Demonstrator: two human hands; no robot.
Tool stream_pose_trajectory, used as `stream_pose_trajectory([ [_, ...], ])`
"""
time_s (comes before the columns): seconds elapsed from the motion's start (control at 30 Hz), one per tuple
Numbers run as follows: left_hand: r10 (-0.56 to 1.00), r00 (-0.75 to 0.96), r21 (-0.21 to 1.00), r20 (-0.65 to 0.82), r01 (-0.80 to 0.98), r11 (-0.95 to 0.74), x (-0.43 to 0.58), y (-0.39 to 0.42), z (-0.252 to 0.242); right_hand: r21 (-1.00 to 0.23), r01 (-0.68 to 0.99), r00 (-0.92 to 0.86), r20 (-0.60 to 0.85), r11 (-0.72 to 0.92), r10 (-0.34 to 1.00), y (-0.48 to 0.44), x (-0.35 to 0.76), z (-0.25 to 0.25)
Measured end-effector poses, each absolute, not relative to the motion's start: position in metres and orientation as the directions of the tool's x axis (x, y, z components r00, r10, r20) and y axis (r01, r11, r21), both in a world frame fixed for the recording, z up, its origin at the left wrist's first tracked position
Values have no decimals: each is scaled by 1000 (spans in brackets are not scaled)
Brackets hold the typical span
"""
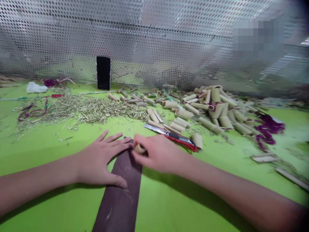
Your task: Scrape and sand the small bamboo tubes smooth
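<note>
A long dark brown strip that looks like sandpaper [123, 199] lies on the green tabletop [62, 209], with pale scuff marks on it. My left hand [98, 161] is spread flat, its thumb and fingertips resting on the strip's left side and far end. Over the strip's far right corner, my right hand [156, 153] pinches a short hollow bamboo tube [139, 149]; the fingers cover much of it. Just beyond that hand lies a red utility knife [175, 137] with its blade out, pointing left.
Several cut bamboo tubes [218, 109] are heaped at the back right, beside purple thread [269, 127]. Bamboo shavings [96, 109] cover the back left. A phone [103, 73] leans upright against a perforated metal screen [154, 42]. White tissue [36, 87] lies far left.
</note>
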State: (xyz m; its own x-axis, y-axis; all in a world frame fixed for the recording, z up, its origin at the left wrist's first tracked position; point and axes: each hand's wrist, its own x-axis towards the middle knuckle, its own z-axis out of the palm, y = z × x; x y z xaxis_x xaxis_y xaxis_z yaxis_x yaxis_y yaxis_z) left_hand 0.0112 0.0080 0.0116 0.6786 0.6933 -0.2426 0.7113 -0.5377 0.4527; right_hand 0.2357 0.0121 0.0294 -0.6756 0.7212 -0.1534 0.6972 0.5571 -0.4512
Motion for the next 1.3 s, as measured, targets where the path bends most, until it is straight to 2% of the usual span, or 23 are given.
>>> stream_pose_trajectory([
  [0.07, 689, 679, 451, -254, 713, -537, 11, 8, 12, -443, 728, -632, -140, 523, 762, 13, 236, 29],
  [0.17, 689, 678, 444, -255, 716, -540, 11, 8, 12, -502, 596, -772, -144, 627, 619, 10, 236, 29],
  [0.2, 689, 678, 443, -255, 715, -540, 11, 8, 12, -501, 596, -772, -146, 627, 618, 9, 236, 29],
  [0.3, 685, 681, 447, -258, 713, -540, 11, 9, 12, -442, 715, -655, -154, 541, 739, 6, 235, 28],
  [0.33, 684, 682, 448, -260, 713, -540, 12, 9, 12, -431, 719, -653, -149, 546, 742, 5, 235, 28],
  [0.43, 684, 679, 440, -267, 717, -541, 12, 9, 13, -462, 602, -775, -142, 652, 615, 6, 234, 27],
  [0.47, 685, 676, 436, -272, 721, -539, 12, 9, 13, -453, 609, -770, -144, 651, 621, 7, 234, 27],
  [0.57, 687, 672, 434, -278, 725, -534, 11, 9, 13, -335, 790, -581, -141, 513, 802, 11, 235, 27],
  [0.6, 685, 674, 435, -276, 724, -536, 11, 9, 13, -324, 803, -565, -145, 500, 812, 11, 235, 27],
  [0.73, 685, 678, 435, -264, 718, -543, 11, 8, 13, -451, 631, -757, -178, 631, 629, 10, 236, 27],
  [0.87, 691, 676, 447, -257, 717, -535, 11, 8, 13, -392, 788, -564, -148, 475, 813, 12, 237, 27],
  [1.0, 693, 680, 455, -238, 708, -539, 11, 8, 12, -483, 625, -754, -172, 613, 634, 12, 237, 27],
  [1.03, 696, 677, 453, -240, 712, -536, 11, 8, 12, -467, 639, -742, -167, 611, 649, 13, 237, 26],
  [1.13, 699, 668, 443, -255, 723, -530, 11, 8, 12, -340, 796, -563, -114, 500, 818, 15, 237, 25],
  [1.17, 696, 671, 443, -255, 721, -533, 11, 8, 11, -332, 796, -567, -117, 506, 815, 14, 237, 24],
  [1.27, 693, 677, 445, -248, 715, -540, 11, 8, 11, -414, 647, -743, -154, 640, 652, 11, 236, 22],
  [1.3, 694, 677, 443, -246, 715, -541, 10, 8, 11, -428, 632, -756, -157, 646, 636, 11, 236, 21],
])
